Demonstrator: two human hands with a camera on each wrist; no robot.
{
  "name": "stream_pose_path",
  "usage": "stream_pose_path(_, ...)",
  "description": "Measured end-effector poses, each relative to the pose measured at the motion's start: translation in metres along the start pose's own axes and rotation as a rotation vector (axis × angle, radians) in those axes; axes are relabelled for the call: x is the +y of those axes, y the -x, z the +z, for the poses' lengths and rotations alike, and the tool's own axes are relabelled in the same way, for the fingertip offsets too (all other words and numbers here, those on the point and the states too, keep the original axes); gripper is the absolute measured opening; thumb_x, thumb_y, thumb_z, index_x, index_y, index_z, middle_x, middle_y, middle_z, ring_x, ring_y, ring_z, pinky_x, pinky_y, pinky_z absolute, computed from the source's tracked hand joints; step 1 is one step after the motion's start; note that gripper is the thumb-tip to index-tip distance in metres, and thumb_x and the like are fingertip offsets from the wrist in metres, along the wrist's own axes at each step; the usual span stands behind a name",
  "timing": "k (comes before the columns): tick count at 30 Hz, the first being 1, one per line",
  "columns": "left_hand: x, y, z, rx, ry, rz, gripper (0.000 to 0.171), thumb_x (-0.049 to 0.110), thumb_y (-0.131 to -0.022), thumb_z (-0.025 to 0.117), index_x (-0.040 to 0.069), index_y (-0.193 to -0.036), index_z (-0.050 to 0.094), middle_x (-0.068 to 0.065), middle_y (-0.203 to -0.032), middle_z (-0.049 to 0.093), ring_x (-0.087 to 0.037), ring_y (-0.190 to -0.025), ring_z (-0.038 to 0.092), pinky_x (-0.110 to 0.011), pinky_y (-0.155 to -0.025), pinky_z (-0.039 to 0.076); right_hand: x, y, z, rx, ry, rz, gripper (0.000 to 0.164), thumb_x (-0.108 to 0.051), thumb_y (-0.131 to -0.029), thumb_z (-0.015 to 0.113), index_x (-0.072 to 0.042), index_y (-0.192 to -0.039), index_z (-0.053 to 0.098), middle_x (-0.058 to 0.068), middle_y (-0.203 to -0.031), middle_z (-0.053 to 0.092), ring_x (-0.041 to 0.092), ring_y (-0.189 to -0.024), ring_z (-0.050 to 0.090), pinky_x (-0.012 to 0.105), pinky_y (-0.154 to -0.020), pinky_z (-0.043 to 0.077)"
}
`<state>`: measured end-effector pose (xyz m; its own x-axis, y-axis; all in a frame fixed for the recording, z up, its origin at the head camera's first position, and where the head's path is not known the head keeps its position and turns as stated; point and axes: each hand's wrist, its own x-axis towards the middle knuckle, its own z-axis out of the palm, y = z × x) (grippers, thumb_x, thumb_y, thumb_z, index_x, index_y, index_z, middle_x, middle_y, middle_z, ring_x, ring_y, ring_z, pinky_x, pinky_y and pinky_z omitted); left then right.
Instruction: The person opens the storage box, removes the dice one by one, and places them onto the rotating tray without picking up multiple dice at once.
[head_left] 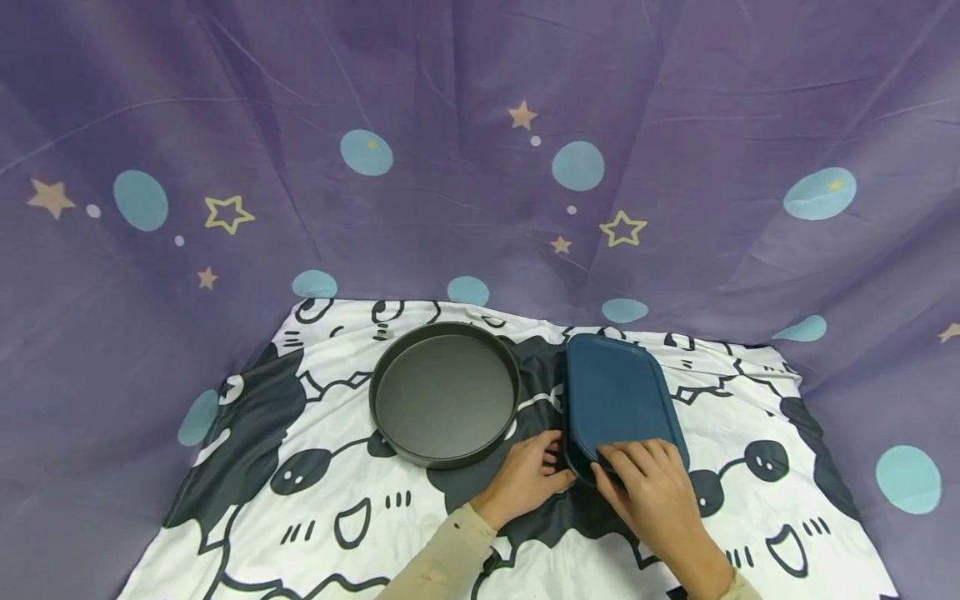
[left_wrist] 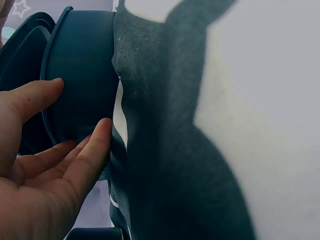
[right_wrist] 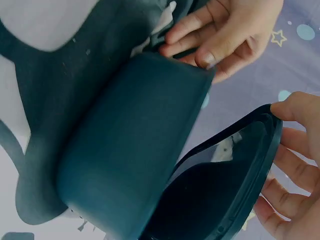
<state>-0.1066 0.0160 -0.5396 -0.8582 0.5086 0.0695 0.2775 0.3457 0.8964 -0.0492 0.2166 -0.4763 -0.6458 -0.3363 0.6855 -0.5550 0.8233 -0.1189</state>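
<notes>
In the head view, a dark blue rectangular food container (head_left: 572,454) sits right of centre under its blue lid (head_left: 622,392). My left hand (head_left: 528,475) holds the container's near left corner. In the left wrist view, its thumb and fingertips lie against the container wall (left_wrist: 85,55). My right hand (head_left: 656,496) pinches the near edge of the lid between thumb and fingers. From the right wrist, the lid (right_wrist: 210,190) stands tilted away from the container's rim at that edge, with a gap between them. The container's inside is hidden.
A round dark grey pan (head_left: 446,396) lies left of the container, close to my left hand. Beneath everything is a black-and-white cartoon cloth (head_left: 360,467). A purple curtain (head_left: 465,208) with stars and blue ovals hangs behind and at the sides.
</notes>
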Motion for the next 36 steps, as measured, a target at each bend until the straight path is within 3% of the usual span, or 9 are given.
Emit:
stream_pose_path(8,-0.001,-0.001,0.0,0.016,0.016,0.008,0.054,0.02,-0.09,0.076,0.0,-0.135,0.055,-0.014,-0.118,0.065,-0.02,-0.099,0.067,-0.02,-0.08,0.058,0.009,-0.008,-0.019,0.144,-0.096,0.069,0.04,-0.038,-0.1,0.06,-0.003,-0.099,0.077,0.006,-0.091,0.073,0.028,-0.078,0.063,0.047,-0.076,0.043)
stream_pose_path(16,-0.001,0.001,-0.002,0.018,0.045,0.013,0.053,0.019,-0.089,0.077,-0.002,-0.134,0.056,-0.014,-0.118,0.065,-0.024,-0.099,0.067,-0.023,-0.08,0.059,0.024,-0.014,-0.035,0.402,-0.192,0.178,0.037,-0.032,-0.095,0.071,0.004,-0.099,0.077,0.016,-0.087,0.073,0.028,-0.077,0.063,0.021,-0.088,0.042)
stream_pose_path(21,0.0,0.001,-0.001,0.015,0.044,0.007,0.053,0.02,-0.089,0.078,-0.001,-0.133,0.057,-0.014,-0.117,0.065,-0.022,-0.098,0.067,-0.021,-0.079,0.058,0.026,-0.016,-0.055,0.495,-0.228,0.355,0.019,-0.002,-0.085,0.078,0.008,-0.1,0.076,0.024,-0.085,0.071,0.008,-0.089,0.064,0.015,-0.086,0.043)
stream_pose_path(24,0.001,0.0,-0.001,0.019,0.042,0.005,0.054,0.02,-0.088,0.078,-0.002,-0.133,0.057,-0.014,-0.116,0.065,-0.022,-0.098,0.067,-0.02,-0.078,0.058,0.029,-0.015,-0.064,0.539,-0.257,0.476,0.021,0.011,-0.081,0.075,0.011,-0.102,0.074,0.021,-0.086,0.071,0.0,-0.091,0.063,0.013,-0.081,0.044)
stream_pose_path(26,0.0,0.0,-0.002,0.02,0.045,0.003,0.054,0.019,-0.088,0.078,-0.002,-0.132,0.057,-0.014,-0.116,0.066,-0.023,-0.098,0.068,-0.02,-0.078,0.058,0.038,-0.01,-0.066,0.559,-0.253,0.564,0.02,0.012,-0.083,0.074,0.011,-0.103,0.074,0.011,-0.087,0.073,-0.001,-0.089,0.065,0.011,-0.072,0.044)
stream_pose_path(30,-0.001,0.0,-0.002,0.017,0.044,-0.004,0.053,0.018,-0.088,0.078,-0.002,-0.132,0.057,-0.014,-0.117,0.066,-0.023,-0.098,0.068,-0.02,-0.078,0.058,0.062,0.01,-0.063,0.585,-0.278,0.751,0.019,0.006,-0.089,0.072,0.008,-0.108,0.074,-0.006,-0.093,0.073,0.0,-0.087,0.068,0.008,-0.069,0.05)
stream_pose_path(33,0.0,0.0,-0.002,0.014,0.037,0.0,0.053,0.019,-0.088,0.077,-0.002,-0.132,0.057,-0.014,-0.117,0.066,-0.023,-0.098,0.067,-0.02,-0.079,0.058,0.075,0.023,-0.064,0.632,-0.357,0.878,0.022,0.003,-0.091,0.071,0.007,-0.112,0.073,-0.003,-0.099,0.074,0.004,-0.089,0.07,0.011,-0.077,0.054)
stream_pose_path(36,0.001,0.0,-0.002,0.012,0.038,0.009,0.053,0.02,-0.089,0.077,-0.002,-0.133,0.057,-0.014,-0.117,0.066,-0.022,-0.098,0.067,-0.019,-0.079,0.057,0.085,0.032,-0.066,0.751,-0.521,0.969,0.025,0.003,-0.089,0.073,0.011,-0.113,0.071,0.005,-0.099,0.075,0.009,-0.087,0.072,0.014,-0.077,0.056)
